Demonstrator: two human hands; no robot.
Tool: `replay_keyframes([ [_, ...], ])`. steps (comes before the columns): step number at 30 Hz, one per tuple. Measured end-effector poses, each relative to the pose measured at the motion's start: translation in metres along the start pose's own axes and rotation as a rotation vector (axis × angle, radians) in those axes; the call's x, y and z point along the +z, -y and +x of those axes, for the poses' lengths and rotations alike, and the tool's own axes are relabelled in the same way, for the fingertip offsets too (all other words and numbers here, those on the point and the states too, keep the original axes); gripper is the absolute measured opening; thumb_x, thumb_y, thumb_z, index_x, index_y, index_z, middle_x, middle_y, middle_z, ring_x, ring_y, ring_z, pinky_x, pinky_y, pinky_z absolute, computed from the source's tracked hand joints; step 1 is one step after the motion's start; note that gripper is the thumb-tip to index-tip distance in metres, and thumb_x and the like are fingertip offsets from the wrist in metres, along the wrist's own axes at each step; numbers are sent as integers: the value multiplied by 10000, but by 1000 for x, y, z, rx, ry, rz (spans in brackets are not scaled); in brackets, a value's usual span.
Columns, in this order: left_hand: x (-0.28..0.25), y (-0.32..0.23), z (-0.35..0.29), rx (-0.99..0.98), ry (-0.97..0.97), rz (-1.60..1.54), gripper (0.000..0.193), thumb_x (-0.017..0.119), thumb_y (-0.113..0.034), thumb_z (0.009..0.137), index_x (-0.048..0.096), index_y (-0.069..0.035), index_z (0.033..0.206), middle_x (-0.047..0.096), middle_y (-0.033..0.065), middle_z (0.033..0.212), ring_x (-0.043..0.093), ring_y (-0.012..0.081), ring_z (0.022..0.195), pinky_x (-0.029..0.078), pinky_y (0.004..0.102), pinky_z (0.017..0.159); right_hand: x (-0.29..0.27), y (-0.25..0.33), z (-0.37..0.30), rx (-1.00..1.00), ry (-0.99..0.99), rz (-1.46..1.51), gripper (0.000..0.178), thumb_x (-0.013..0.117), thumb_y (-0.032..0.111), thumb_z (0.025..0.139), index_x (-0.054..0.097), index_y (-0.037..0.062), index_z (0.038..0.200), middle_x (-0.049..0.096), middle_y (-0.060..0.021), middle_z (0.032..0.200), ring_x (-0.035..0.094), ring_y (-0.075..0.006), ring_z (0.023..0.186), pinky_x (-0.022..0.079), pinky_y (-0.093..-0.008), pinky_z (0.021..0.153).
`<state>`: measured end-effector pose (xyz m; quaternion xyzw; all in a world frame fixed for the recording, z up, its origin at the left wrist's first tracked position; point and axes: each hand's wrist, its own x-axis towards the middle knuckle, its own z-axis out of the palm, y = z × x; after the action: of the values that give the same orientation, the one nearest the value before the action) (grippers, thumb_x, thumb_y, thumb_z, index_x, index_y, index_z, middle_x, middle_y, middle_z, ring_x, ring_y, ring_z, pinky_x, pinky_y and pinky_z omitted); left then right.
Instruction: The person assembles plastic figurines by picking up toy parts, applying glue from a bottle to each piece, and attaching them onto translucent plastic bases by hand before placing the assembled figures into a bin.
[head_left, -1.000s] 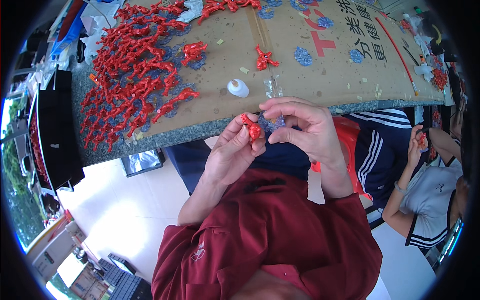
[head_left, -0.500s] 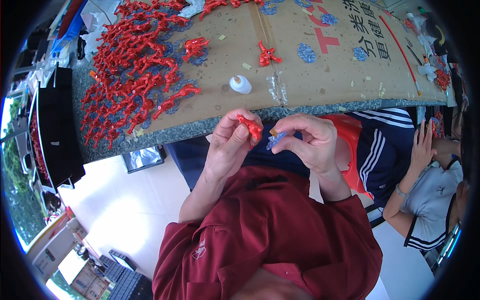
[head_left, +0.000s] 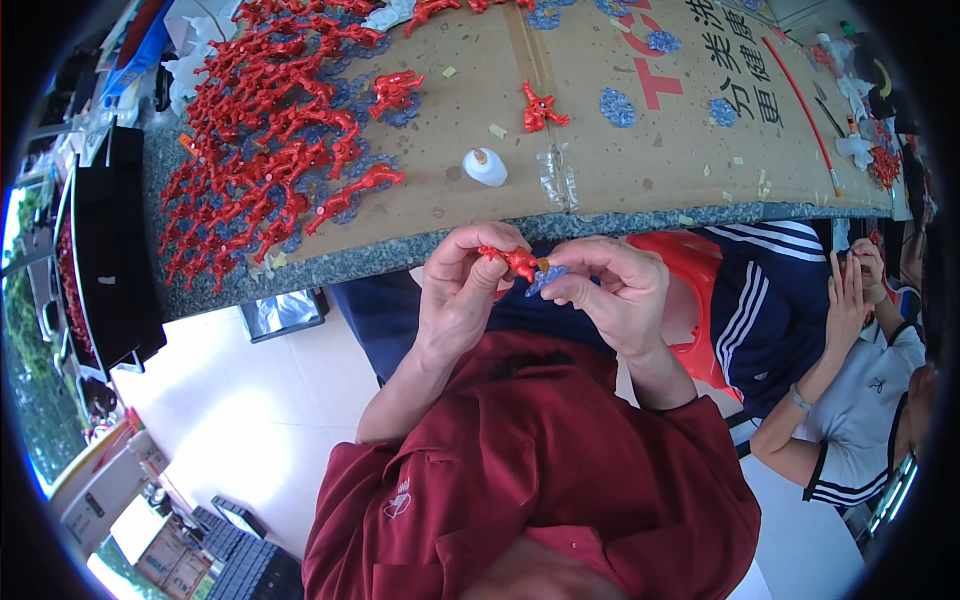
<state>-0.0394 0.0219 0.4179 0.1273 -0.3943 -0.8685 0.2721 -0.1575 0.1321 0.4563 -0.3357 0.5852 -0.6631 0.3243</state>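
Observation:
Just off the near edge of the table, my left hand [head_left: 462, 285] pinches a small red plastic figure [head_left: 515, 262] between thumb and fingers. Facing it, my right hand [head_left: 622, 290] grips a translucent blue, lumpy piece [head_left: 546, 281] with a small brownish-orange part at its top. The figure's right end meets or nearly meets that orange part; whether they touch, I cannot tell. On the cardboard beyond my hands stands a small white bottle [head_left: 486, 168] with a tan tip. A single red figure [head_left: 541, 107] lies farther back.
Many red figures on blue pieces [head_left: 270, 140] crowd the table's left side. Loose blue pieces [head_left: 617, 107] are scattered over the cardboard [head_left: 440, 205]. A long red stick [head_left: 803, 100] lies at the right. Another person [head_left: 850, 380] sits to my right. A black tray [head_left: 284, 315] is below the table.
My hands have come closer together, bringing the red figure, now turned more level, up to the blue piece. The other person's second hand has come into view at the right.

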Motion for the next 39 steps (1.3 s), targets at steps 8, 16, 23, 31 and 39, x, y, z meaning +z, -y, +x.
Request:
replay_keyframes([
  [8,-7,0,1,90,102,175,165,562,-144,865,566,-22,975,544,112,981,512,100,774,424,215,672,4,-3,-6,-34,-11,-12,171,680,3,730,626,-25,890,657,-92,844,623,-101,658,487,-199,574],
  [16,-9,2,4,60,157,25,217,628,-161,810,574,-21,966,550,117,977,532,181,892,436,310,776,9,3,-4,-281,-21,-335,216,736,14,651,626,-15,834,641,-109,771,623,-173,649,490,-251,547],
  [23,-17,-1,14,108,329,136,167,653,-163,773,602,-8,804,594,122,840,537,220,803,443,323,690,7,2,-10,-478,2,-442,274,754,81,614,627,19,849,636,-90,779,625,-204,655,504,-271,561],
  [31,-7,-14,11,90,299,340,166,654,-151,767,617,9,790,612,112,810,553,199,772,457,312,676,2,-2,-11,-517,4,-457,263,747,95,628,622,20,846,636,-93,772,629,-199,661,510,-274,563],
  [39,6,-22,8,186,196,517,137,667,-75,732,627,15,828,624,84,807,570,196,779,460,311,709,-2,-13,-3,-483,48,-272,221,733,60,636,623,10,821,645,-97,769,646,-210,673,505,-269,558],
])
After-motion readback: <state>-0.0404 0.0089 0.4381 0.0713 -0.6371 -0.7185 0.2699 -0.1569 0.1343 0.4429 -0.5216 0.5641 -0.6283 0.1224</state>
